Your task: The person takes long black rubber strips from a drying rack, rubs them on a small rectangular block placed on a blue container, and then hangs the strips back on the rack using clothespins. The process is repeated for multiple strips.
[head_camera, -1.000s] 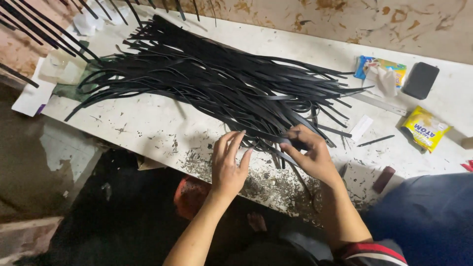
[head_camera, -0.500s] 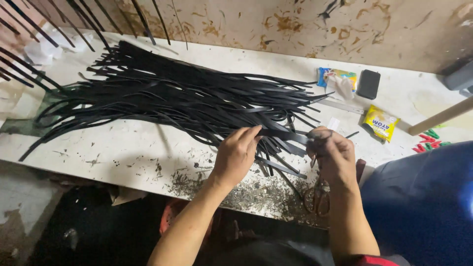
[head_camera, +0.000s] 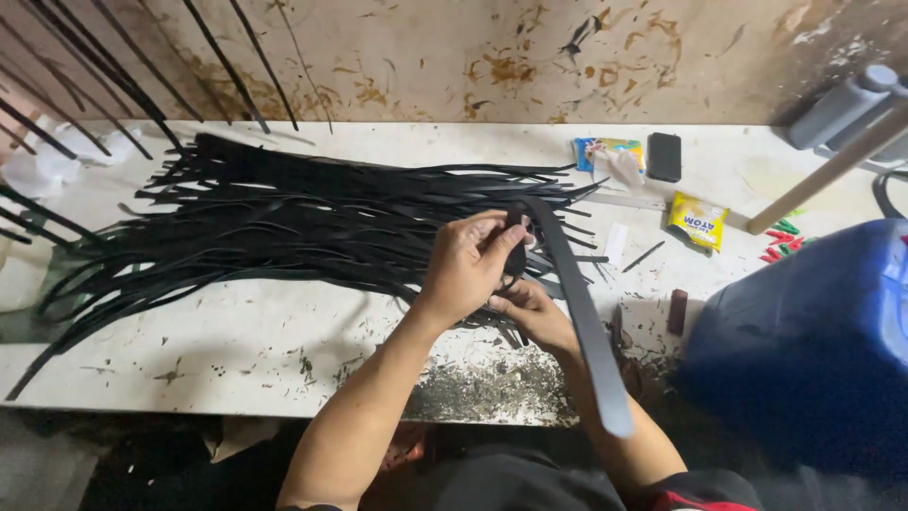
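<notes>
Both hands work one black strap (head_camera: 577,312) over the white bench (head_camera: 236,350): the left hand (head_camera: 468,265) pinches its upper end, the right hand (head_camera: 530,312) grips it just below. Beside them lies the strap pile (head_camera: 312,213). Feeding it along probably calls for a steady pull.

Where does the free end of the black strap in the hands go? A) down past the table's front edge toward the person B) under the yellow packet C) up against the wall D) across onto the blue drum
A: both hands grip the black strap near its top end, and the rest runs down past the white table front edge, ending by the right forearm.
</notes>
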